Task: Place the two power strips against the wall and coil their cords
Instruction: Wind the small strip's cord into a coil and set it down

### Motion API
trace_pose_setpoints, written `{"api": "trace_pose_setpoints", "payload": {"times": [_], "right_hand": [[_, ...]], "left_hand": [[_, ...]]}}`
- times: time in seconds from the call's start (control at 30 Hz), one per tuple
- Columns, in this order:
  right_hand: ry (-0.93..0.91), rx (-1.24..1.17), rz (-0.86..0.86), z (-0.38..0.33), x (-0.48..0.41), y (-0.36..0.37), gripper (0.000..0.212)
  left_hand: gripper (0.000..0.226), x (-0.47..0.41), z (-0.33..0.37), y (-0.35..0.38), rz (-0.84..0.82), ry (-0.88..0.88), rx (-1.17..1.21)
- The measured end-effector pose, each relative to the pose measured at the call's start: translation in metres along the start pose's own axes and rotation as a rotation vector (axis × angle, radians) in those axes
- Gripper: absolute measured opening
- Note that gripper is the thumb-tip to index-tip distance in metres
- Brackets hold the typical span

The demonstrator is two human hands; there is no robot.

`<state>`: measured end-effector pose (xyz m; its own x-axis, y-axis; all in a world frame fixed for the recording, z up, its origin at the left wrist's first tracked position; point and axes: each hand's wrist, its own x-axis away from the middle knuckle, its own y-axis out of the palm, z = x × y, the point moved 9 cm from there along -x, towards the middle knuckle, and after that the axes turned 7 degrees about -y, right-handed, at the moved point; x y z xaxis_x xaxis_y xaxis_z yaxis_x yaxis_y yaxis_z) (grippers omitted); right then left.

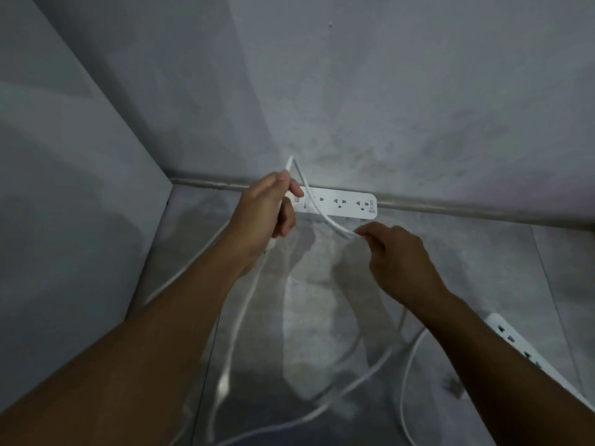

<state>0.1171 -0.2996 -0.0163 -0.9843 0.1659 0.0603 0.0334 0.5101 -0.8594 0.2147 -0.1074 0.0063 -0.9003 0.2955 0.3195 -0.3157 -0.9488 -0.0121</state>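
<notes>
A white power strip (346,205) lies flat on the floor along the base of the wall, sockets up. My left hand (262,217) is closed around a bunch of its white cord (317,209), with a fold of cord sticking up above my thumb. My right hand (397,262) pinches the same cord a short way to the right, in front of the strip. Long loose loops of cord hang down and trail over the floor between my arms. A second white power strip (528,352) lies on the floor at the lower right, partly behind my right forearm.
A grey wall (386,91) rises straight ahead and a pale panel (64,188) closes the left side, forming a corner. The floor (467,268) is grey concrete with pale stains. A small dark scrap (452,386) lies near the second strip.
</notes>
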Motion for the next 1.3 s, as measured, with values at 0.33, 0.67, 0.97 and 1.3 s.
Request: {"api": "trace_pose_setpoints", "payload": {"times": [0.33, 0.67, 0.97, 1.3], "right_hand": [[-0.414, -0.024, -0.355, -0.089, -0.002, -0.011, 0.026], [-0.229, -0.337, 0.066, -0.064, -0.05, -0.077, 0.035], [0.092, -0.969, -0.152, -0.025, -0.034, 0.003, 0.043], [0.329, -1.643, -0.756, -0.046, 0.042, 0.088, 0.014]], "left_hand": [[0.034, 0.009, -0.012, 0.026, -0.045, 0.089, -0.227], [0.047, 0.01, -0.026, 0.042, -0.194, -0.242, 0.023], [0.041, 0.011, -0.003, 0.05, -0.434, -0.389, 0.516], [0.038, -0.004, 0.04, 0.024, -0.396, -0.217, 0.822]]}}
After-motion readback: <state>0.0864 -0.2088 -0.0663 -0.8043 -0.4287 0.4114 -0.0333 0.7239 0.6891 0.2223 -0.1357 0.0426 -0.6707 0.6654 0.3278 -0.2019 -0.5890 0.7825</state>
